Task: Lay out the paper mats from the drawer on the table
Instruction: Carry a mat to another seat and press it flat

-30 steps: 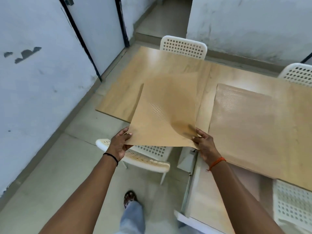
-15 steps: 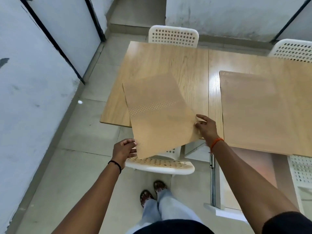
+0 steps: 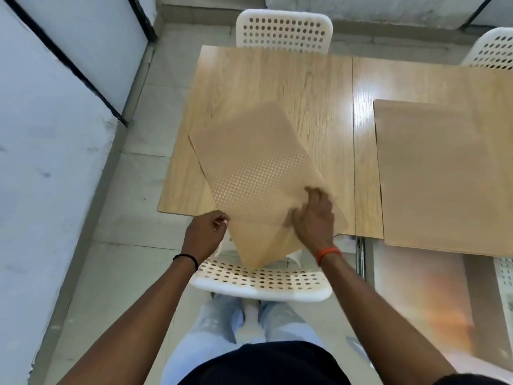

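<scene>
A tan paper mat (image 3: 249,168) hangs skewed over the near left part of the wooden table (image 3: 277,84), its near corner past the table's edge. My left hand (image 3: 206,232) pinches the mat's left edge. On the mat's right edge my right hand (image 3: 315,215) holds it with bent fingers, blurred by motion. A second paper mat (image 3: 444,176) lies flat on the right half of the table.
A white perforated chair (image 3: 263,280) stands between me and the table. Another chair (image 3: 283,31) is at the far side, and a third (image 3: 494,48) at the far right. A grey wall (image 3: 55,134) runs close along the left.
The mat has come lower and further over the table. My right hand has slid inward on top of its right edge. I now look more steeply down at the table.
</scene>
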